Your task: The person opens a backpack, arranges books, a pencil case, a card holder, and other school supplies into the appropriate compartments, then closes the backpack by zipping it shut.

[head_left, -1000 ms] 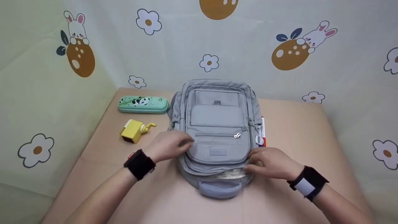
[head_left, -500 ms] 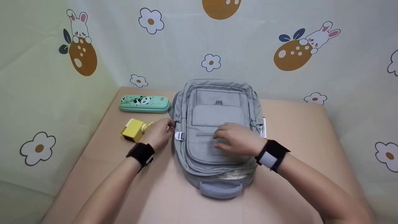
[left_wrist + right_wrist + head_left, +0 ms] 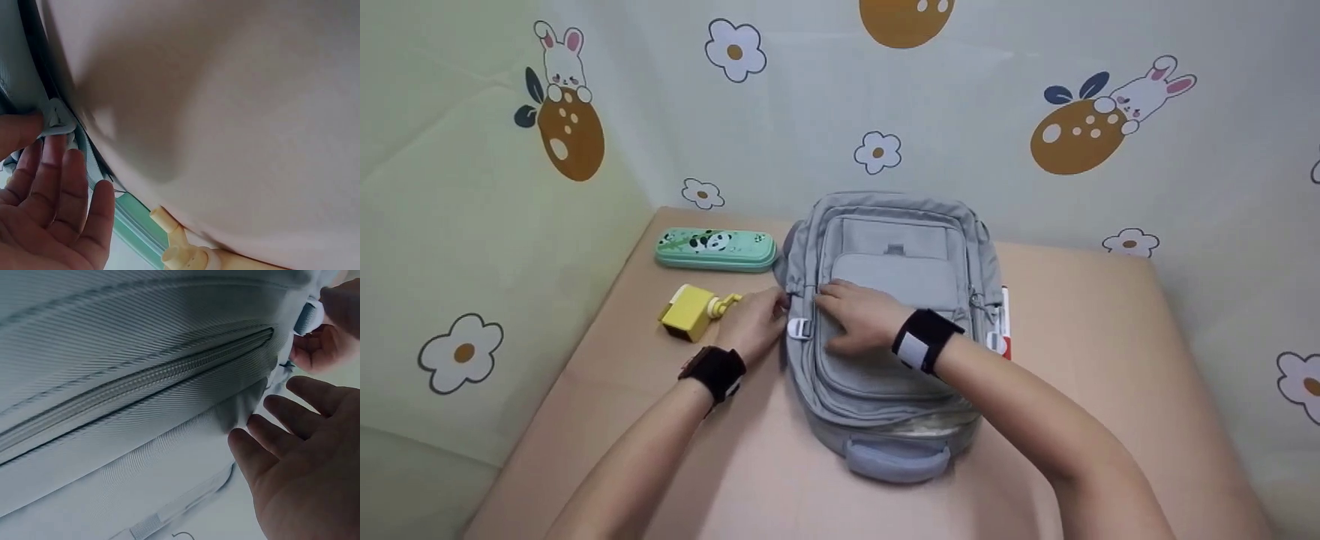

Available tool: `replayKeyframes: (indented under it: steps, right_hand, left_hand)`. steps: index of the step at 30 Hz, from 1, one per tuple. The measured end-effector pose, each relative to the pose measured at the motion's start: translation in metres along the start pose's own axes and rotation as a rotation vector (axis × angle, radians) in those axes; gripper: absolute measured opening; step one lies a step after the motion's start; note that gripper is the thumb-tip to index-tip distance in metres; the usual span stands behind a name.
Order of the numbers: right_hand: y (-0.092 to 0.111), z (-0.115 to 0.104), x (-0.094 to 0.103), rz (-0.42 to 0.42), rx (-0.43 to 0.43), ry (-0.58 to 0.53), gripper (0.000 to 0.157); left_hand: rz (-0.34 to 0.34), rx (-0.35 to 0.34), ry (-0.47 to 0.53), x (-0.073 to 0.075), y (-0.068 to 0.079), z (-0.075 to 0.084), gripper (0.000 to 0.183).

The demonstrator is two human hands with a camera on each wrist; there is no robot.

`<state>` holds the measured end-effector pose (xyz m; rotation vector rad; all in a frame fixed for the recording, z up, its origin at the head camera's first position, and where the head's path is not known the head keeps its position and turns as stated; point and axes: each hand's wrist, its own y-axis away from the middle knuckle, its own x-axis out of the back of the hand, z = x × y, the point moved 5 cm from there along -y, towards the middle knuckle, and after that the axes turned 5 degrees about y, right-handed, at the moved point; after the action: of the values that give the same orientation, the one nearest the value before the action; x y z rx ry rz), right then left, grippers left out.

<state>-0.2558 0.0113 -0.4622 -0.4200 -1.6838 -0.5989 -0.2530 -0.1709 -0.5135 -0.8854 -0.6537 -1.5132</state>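
A grey backpack (image 3: pixel 896 274) lies front side up on the table, its carry handle (image 3: pixel 898 459) towards me. At its left side, my left hand (image 3: pixel 754 322) pinches a small grey plastic buckle piece (image 3: pixel 59 119) between thumb and fingertips; the other fingers are spread. A white strap buckle (image 3: pixel 799 328) sits just beside that hand on the bag's side. My right hand (image 3: pixel 861 313) reaches across the backpack's front, fingers extended towards its left edge and holding nothing. The zip pocket (image 3: pixel 140 385) shows beside it in the right wrist view.
A yellow pencil sharpener with a crank (image 3: pixel 690 311) stands close to the left hand. Behind it is a mint pencil case (image 3: pixel 716 251) with pandas. A red-and-white marker-like item (image 3: pixel 1006 322) sticks out at the bag's right side. Patterned cloth (image 3: pixel 810 112) backs the table.
My left hand has gone from the backpack's front to its left side and taken hold of the buckle piece. The right hand has left the right edge and crossed leftwards over the bag.
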Motion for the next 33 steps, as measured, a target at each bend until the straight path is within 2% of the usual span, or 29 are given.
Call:
replayKeyframes:
  steps: [4,8,16,23,33]
  right_hand:
    - [-0.0068,-0.0008,-0.0016,-0.041,-0.028,-0.026,0.088]
    - [-0.0089,-0.0019,-0.0017,-0.068,-0.034,-0.033,0.086]
    - [-0.0095,-0.0006,-0.0054,-0.091,-0.040,-0.015,0.082]
    - [-0.0099,-0.0005,-0.0099,-0.085,-0.027,-0.005,0.081]
    - [-0.0078,0.0004,-0.0099,-0.086,-0.023,-0.005,0.080]
  left_hand:
    - [0.015,-0.043,-0.053,0.0017,-0.0005,0.0033,0.014]
    - [0.033,-0.074,-0.057,0.0035,0.0007,0.0033,0.015]
    - [0.057,-0.094,0.017,0.0049,0.0031,0.0019,0.019]
    - [0.036,-0.103,0.104,0.0041,0.0031,-0.0010,0.017]
    - [0.029,-0.115,0.006,0.0056,0.0079,0.0001,0.016]
